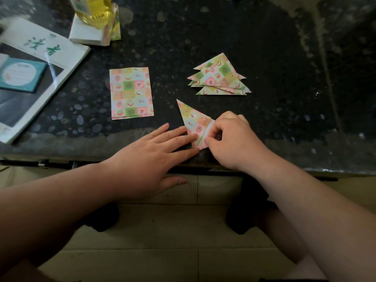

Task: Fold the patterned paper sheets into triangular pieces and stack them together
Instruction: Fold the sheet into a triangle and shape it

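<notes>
While the half-folded paper [194,121] lies at the near edge of the table [284,119], its point aiming away, the flat left hand [154,153] presses its left side. The right hand [234,139] pinches its right flap. The triangle pile [220,76] sits beyond, nearer the right hand.

The rectangular sheets [131,92] at centre left carry a checker of small squares in pink, pale green, yellow, peach and light blue, with tiny red chevrons and round motifs. The same print covers the folded triangles [220,76] right of centre and the half-folded piece [193,119] below them, whose turned edge shows white. The tabletop [203,27] is black, flecked with grey. At upper left, a bottle [95,11] holds yellow liquid, a book [40,47] is white with green characters, and a pad [22,74] is teal. The floor tiles [162,231] are beige.
</notes>
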A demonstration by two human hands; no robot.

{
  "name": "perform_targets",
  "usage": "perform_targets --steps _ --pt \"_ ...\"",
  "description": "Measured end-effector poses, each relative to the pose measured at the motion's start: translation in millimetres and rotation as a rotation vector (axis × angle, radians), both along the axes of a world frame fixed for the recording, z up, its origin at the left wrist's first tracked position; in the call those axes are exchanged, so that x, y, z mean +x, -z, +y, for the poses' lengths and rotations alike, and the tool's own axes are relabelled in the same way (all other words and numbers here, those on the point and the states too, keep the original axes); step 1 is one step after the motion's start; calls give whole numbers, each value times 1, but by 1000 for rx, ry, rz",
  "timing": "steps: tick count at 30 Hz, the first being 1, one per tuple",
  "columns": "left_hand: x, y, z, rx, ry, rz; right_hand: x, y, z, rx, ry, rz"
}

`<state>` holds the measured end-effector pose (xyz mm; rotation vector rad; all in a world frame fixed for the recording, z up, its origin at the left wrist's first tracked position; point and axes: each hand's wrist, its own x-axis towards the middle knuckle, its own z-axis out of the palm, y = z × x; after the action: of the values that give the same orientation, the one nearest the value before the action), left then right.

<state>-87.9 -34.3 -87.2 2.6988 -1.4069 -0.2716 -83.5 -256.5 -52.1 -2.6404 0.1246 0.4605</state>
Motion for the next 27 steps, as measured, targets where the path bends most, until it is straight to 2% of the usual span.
perform_targets --steps 27 --pt "0 1 0 18 -3 -11 0 0 1 10 9 -5"
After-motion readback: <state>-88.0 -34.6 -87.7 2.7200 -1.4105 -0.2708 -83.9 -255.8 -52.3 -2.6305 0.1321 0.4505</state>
